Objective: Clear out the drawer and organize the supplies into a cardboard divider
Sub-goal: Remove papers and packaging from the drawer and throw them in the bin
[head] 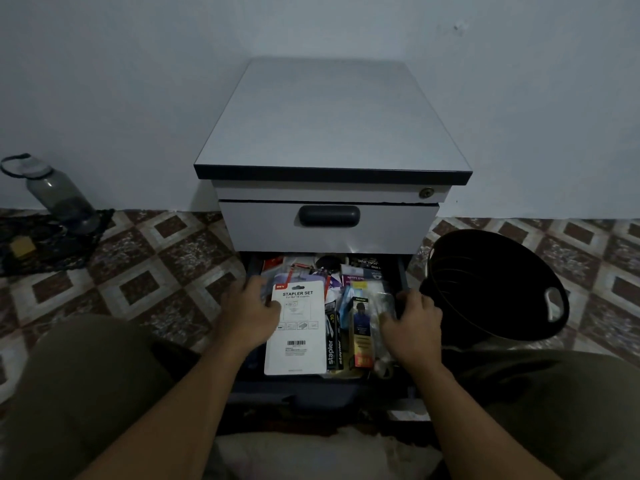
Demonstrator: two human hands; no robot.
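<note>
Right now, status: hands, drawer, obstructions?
Left hand touching white stapler-set card; right hand grip unclear. Dark bottom drawer open, full. No cardboard divider visible.

Matt grey cabinet top (332,112), glossy black plastic bin (498,285), perhaps cardboard stapler set card (297,327)

Both bare forearms reach from near toward far, palms down. The left hand (247,313) and the right hand (414,323) lie level, well apart, fingers bent downward; their grip is unclear.
</note>
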